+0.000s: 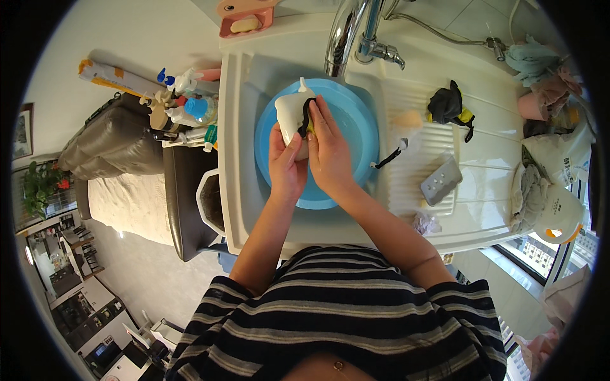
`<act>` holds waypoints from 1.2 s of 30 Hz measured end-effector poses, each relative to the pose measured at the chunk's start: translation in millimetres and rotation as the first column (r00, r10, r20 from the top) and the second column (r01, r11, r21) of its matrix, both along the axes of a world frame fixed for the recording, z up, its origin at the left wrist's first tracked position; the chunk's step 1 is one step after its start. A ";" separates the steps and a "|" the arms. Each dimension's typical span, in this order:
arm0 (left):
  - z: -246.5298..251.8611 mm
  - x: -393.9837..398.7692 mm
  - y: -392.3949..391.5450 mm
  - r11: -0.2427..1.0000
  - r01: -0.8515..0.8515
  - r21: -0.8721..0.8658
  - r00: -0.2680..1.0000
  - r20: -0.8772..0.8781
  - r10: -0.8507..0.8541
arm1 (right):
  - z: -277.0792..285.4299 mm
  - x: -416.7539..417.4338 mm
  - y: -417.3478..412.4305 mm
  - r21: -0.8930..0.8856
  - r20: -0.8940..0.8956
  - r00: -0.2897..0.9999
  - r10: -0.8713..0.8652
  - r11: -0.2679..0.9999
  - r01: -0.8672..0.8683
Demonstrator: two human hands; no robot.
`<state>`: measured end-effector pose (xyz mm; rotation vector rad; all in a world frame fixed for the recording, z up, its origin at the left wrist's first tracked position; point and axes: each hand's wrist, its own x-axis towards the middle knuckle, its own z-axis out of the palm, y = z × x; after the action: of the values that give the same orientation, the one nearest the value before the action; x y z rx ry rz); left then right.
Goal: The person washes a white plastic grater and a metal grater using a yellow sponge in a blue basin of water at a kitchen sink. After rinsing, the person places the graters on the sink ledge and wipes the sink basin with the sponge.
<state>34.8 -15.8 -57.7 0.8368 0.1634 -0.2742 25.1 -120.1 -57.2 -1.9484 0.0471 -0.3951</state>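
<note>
Over a blue plastic basin (364,143) of water in the white sink, my left hand (287,164) holds a white plastic pump bottle (289,114) from below, tilted. My right hand (330,147) lies flat with its fingers together against the bottle's right side. Between the right fingers and the bottle is a small black and yellow cloth item (306,119), mostly hidden by the hand; its exact kind cannot be told. Another dark grey and yellow cloth item (447,105) lies crumpled on the ribbed board to the right.
A chrome faucet (340,43) arches over the basin's far side. On the board lie a grey soap dish (441,181), a black strap (390,156) and crumpled clear plastic (426,223). Bottles (190,112) crowd the left edge, and a pink soap holder (247,21) is at the back.
</note>
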 end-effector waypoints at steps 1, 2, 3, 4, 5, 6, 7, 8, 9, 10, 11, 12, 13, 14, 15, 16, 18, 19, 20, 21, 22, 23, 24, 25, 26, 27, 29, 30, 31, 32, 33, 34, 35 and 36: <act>-1.6 -0.9 -1.3 1.000 -0.021 -0.021 1.000 -0.002 0.021 | -5.1 -4.1 0.9 -0.093 0.022 1.000 0.007 0.996 -0.005; -4.9 -0.5 -2.9 0.998 -0.042 -0.042 0.999 -0.004 0.042 | -10.7 -9.0 1.0 -0.185 0.043 0.999 0.015 0.983 -0.007; -7.3 1.4 -3.2 0.996 -0.063 -0.060 0.998 -0.004 0.063 | -14.9 -12.7 2.2 -0.272 0.066 0.997 0.026 0.962 -0.007; -9.0 3.8 -0.6 0.997 -0.063 -0.054 0.998 -0.018 0.062 | -18.4 -17.2 5.0 -0.293 0.083 0.996 0.034 0.956 -0.008; -10.6 6.9 3.7 0.997 -0.063 -0.047 0.998 -0.033 0.061 | -21.4 -22.0 7.8 -0.314 0.100 0.994 0.042 0.949 -0.009; -12.4 8.8 6.4 0.997 -0.061 -0.042 0.997 -0.049 0.059 | -24.5 -25.1 10.0 -0.336 0.115 0.992 0.050 0.942 -0.008; -14.5 9.5 6.4 0.996 -0.069 -0.054 0.994 -0.087 0.064 | -28.1 -26.6 9.1 -0.326 0.122 0.990 0.071 0.945 -0.027; -16.5 10.0 5.9 0.995 -0.077 -0.065 0.990 -0.124 0.068 | -31.8 -28.3 5.1 -0.316 0.130 0.987 0.091 0.948 -0.046; -19.2 10.5 7.2 0.993 -0.089 -0.074 0.984 -0.161 0.076 | -34.9 -29.9 1.3 -0.305 0.139 0.984 0.116 0.950 -0.069; -26.4 11.6 9.4 0.993 -0.090 -0.075 0.979 -0.190 0.074 | -37.7 -30.8 -3.9 -0.298 0.126 0.977 0.169 0.946 -0.125; -31.3 13.2 11.6 0.994 -0.088 -0.064 0.979 -0.189 0.074 | -40.4 -31.4 -10.5 -0.292 0.115 0.968 0.223 0.939 -0.181; -35.2 15.0 12.7 0.995 -0.086 -0.056 0.979 -0.189 0.074 | -40.7 -32.5 -17.2 -0.287 0.102 0.956 0.276 0.928 -0.238; -39.1 16.5 14.3 0.995 -0.085 -0.049 0.979 -0.189 0.074 | -40.5 -34.8 -22.3 -0.210 0.079 0.961 0.264 0.947 -0.243; -42.7 17.8 16.9 0.996 -0.073 -0.061 0.980 -0.191 0.060 | -39.4 -37.4 -26.8 -0.132 0.056 0.966 0.254 0.961 -0.245; -45.4 19.3 20.1 0.995 -0.062 -0.072 0.980 -0.193 0.047 | -37.6 -38.6 -30.2 -0.053 0.031 0.969 0.245 0.968 -0.244; -48.0 20.3 23.4 0.995 -0.051 -0.084 0.980 -0.195 0.034 | -35.5 -38.1 -32.4 0.065 -0.020 0.985 0.174 0.983 -0.172; -52.7 21.4 28.1 0.994 -0.034 -0.106 0.982 -0.189 0.013 | -32.8 -35.5 -37.0 0.282 -0.149 0.988 0.043 0.959 0.001; -54.0 21.4 29.7 0.993 -0.024 -0.116 0.983 -0.186 0.002 | -40.9 -34.6 -41.9 0.422 -0.201 0.979 -0.001 0.902 0.088; -55.5 20.8 31.0 0.992 -0.033 -0.120 0.983 -0.184 0.010 | -55.1 -32.7 -48.0 0.545 -0.260 0.965 -0.037 0.819 0.178; -58.1 19.8 32.0 0.992 -0.040 -0.123 0.983 -0.183 0.017 | -59.2 -27.8 -50.8 0.648 -0.324 0.944 -0.063 0.712 0.270; -60.8 18.9 33.1 0.991 -0.048 -0.126 0.983 -0.182 0.025 | -64.3 -21.6 -51.0 0.880 -0.268 0.963 -0.019 0.403 0.253; -64.1 18.3 34.8 0.989 -0.043 -0.144 0.981 -0.193 0.014 | -68.6 -18.5 -52.6 0.873 -0.312 0.950 -0.017 0.389 0.293; -69.2 17.7 37.4 0.986 -0.037 -0.162 0.979 -0.203 0.004 | -72.0 -16.3 -54.0 0.865 -0.354 0.935 -0.015 0.376 0.334; -75.3 17.1 39.4 0.983 -0.032 -0.181 0.977 -0.214 -0.007 | -75.5 -13.7 -55.3 0.854 -0.397 0.918 -0.012 0.363 0.374; -83.4 16.1 40.9 0.986 -0.025 -0.163 0.971 -0.240 -0.015 | -86.1 -10.7 -55.5 0.774 -0.451 0.892 0.011 0.503 0.385; -95.8 17.0 41.0 0.989 -0.008 -0.147 0.964 -0.264 -0.031 | -105.1 -8.2 -56.1 0.676 -0.505 0.863 0.016 0.630 0.383; -125.8 17.6 42.9 0.997 0.026 -0.077 0.947 -0.318 -0.049 | -145.9 -6.9 -51.3 0.448 -0.581 0.813 -0.020 0.827 0.340; -144.4 19.3 43.9 0.999 0.047 -0.026 0.937 -0.345 -0.053 | -167.3 -5.1 -45.5 0.323 -0.598 0.799 -0.060 0.895 0.309; -147.8 22.0 39.5 0.997 0.072 0.020 0.925 -0.375 -0.059 | -176.7 -1.4 -42.9 0.186 -0.612 0.783 -0.108 0.943 0.275; -151.4 24.2 33.5 0.986 0.045 0.162 0.870 -0.491 0.041 | -185.6 4.3 -44.5 0.177 -0.656 0.743 -0.130 0.931 0.319; -158.8 23.9 34.2 0.968 0.084 0.235 0.876 -0.480 0.040 | -190.4 8.3 -42.0 0.171 -0.702 0.698 -0.140 0.919 0.356; -166.3 25.8 33.7 0.944 0.123 0.307 0.882 -0.470 0.038 | -194.9 11.9 -39.4 0.162 -0.745 0.650 -0.149 0.905 0.394; -173.5 27.4 33.2 0.912 0.160 0.377 0.887 -0.460 0.034 | -199.2 14.6 -36.0 0.039 -0.708 0.675 -0.208 0.942 0.332; -184.1 29.0 32.7 0.840 0.198 0.505 0.905 -0.424 0.041 | -209.0 16.9 -32.6 -0.087 -0.662 0.702 -0.262 0.957 0.276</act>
<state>63.8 16.9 -241.8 1.3451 0.6376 -0.5026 42.0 -152.7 -266.2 -1.9750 0.8166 0.1483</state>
